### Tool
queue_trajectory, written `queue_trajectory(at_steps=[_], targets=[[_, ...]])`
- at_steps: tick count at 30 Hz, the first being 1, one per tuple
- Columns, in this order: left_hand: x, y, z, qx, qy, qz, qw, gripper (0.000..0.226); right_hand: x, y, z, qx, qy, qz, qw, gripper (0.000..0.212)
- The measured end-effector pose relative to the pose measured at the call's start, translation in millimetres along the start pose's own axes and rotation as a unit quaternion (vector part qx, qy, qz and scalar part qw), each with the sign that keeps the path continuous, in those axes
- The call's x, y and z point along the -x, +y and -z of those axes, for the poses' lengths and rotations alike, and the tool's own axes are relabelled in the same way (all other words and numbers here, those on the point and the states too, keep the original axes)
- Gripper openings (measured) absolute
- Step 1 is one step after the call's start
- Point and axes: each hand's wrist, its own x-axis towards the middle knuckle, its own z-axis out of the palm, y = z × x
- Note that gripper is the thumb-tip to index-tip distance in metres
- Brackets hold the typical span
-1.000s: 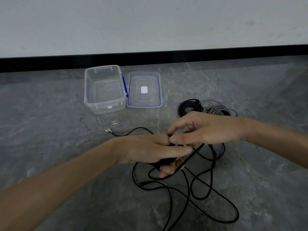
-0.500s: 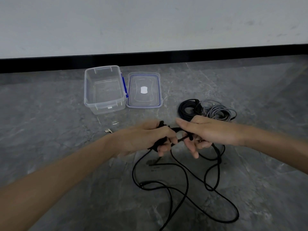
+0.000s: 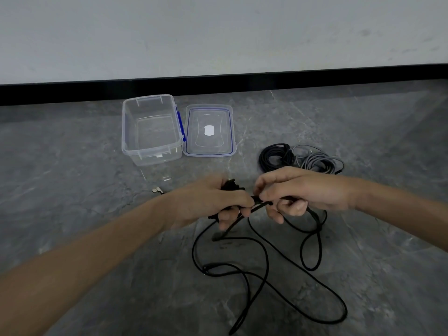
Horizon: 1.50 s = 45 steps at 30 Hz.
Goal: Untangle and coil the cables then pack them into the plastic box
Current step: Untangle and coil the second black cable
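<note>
black cable point(image 3: 267, 260): one, lying in loose loops on grey floor point(image 3: 72, 190) | left hand point(image 3: 213, 202): fingers curling round a small bundle of it | right hand point(image 3: 303, 190): pinching one strand just beside | coils: two, black coil point(image 3: 274, 157) and grey coil point(image 3: 320, 161), lying behind right hand | plastic box point(image 3: 150, 151): one, standing open, lid point(image 3: 218, 117) lying beside it
</note>
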Motion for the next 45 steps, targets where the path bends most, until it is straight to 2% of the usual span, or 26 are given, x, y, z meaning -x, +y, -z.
queue_trajectory(at_steps=[7, 12, 16, 22, 27, 29, 32, 36, 39, 42, 45], targets=[[6, -2, 5, 0.025, -0.095, 0.004, 0.995, 0.029, 2, 8, 4, 0.022, -0.043, 0.038, 0.998, 0.004], [2, -5, 2, 0.041, -0.156, 0.009, 0.987, 0.042, 5, 4, 11, 0.079, 0.001, 0.113, 0.990, 0.009], [1, -3, 3, 0.080, -0.206, 0.010, 0.975, 0.025, 3, 1, 9, 0.080, 0.014, 0.150, 0.985, 0.006], [4, -4, 5, 0.128, -0.221, -0.002, 0.967, 0.023, -1, 6, -2, 0.080, -0.010, 0.140, 0.987, 0.013], [4, -1, 5, 0.194, -0.194, -0.025, 0.961, 0.018, -11, 4, -6, 0.140, 0.050, 0.137, 0.979, 0.025], [3, 0, 4, 0.219, -0.190, -0.028, 0.957, 0.021, -18, 5, -7, 0.187, 0.089, 0.141, 0.968, 0.035], [2, 6, 1, 0.267, -0.195, -0.022, 0.944, 0.026, -21, 6, -13, 0.246, 0.129, 0.163, 0.947, 0.034], [-2, 10, -6, 0.313, -0.107, -0.046, 0.943, 0.032, -28, 21, -27, 0.232, 0.167, 0.168, 0.944, 0.018], [-6, 7, -9, 0.324, -0.044, -0.086, 0.941, 0.033, -35, 31, -33, 0.205, 0.170, 0.151, 0.952, 0.022], [-8, 6, -8, 0.349, -0.012, -0.107, 0.931, 0.037, -38, 35, -41, 0.187, 0.159, 0.134, 0.960, 0.026], [-7, 12, -8, 0.382, 0.035, -0.119, 0.916, 0.038, -40, 36, -51, 0.138, 0.138, 0.110, 0.975, 0.023]])
